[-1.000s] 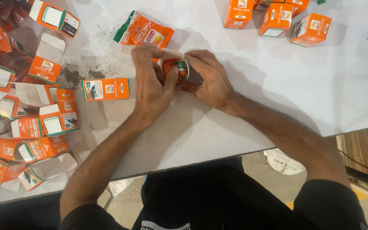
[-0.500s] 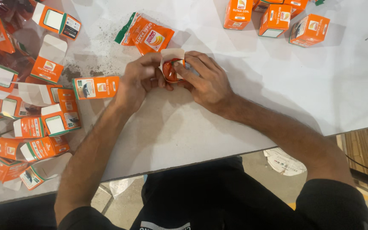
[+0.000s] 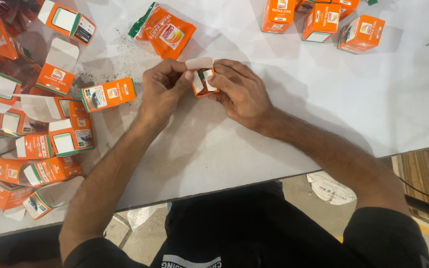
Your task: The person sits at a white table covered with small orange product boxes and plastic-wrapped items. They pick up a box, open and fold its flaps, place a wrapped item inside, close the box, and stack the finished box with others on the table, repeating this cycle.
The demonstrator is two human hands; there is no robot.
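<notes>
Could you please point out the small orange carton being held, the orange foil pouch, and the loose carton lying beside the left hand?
small orange carton (image 3: 202, 82), head view, on its white inner flaps.
orange foil pouch (image 3: 171, 33), head view, on its front middle.
loose carton (image 3: 108, 94), head view, on its orange side panel.

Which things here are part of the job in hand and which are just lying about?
In hand: left hand, right hand, small orange carton with open flap.
Lying about: orange pouch, closed cartons, open cartons, spilled dark powder, white table.

I am wearing a black short-sleeved shirt with white lettering showing at the chest, leaving both forearms bare, and no rings, watch or gloves are showing.
</notes>
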